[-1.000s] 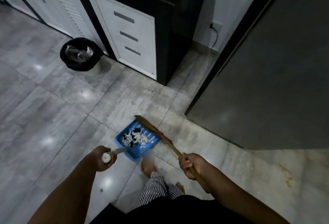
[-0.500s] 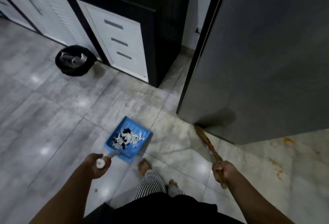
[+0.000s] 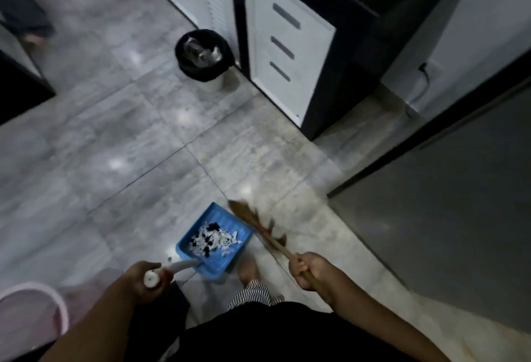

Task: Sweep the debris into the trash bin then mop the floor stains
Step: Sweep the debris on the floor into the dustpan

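A blue dustpan sits low over the grey tile floor, holding a heap of white and black debris. My left hand grips its grey-white handle. My right hand is closed around a brown broom, whose blurred bristles lie along the pan's right edge. A trash bin with a black liner stands farther off, against the white cabinet.
A white drawer cabinet with a black frame stands behind the bin. A large grey door panel fills the right side. A pink basin sits at the lower left. My bare foot is just below the dustpan.
The broom has swung back from the grey panel on the right to the dustpan's right edge. The view has shifted, so the bin now appears nearer the centre.
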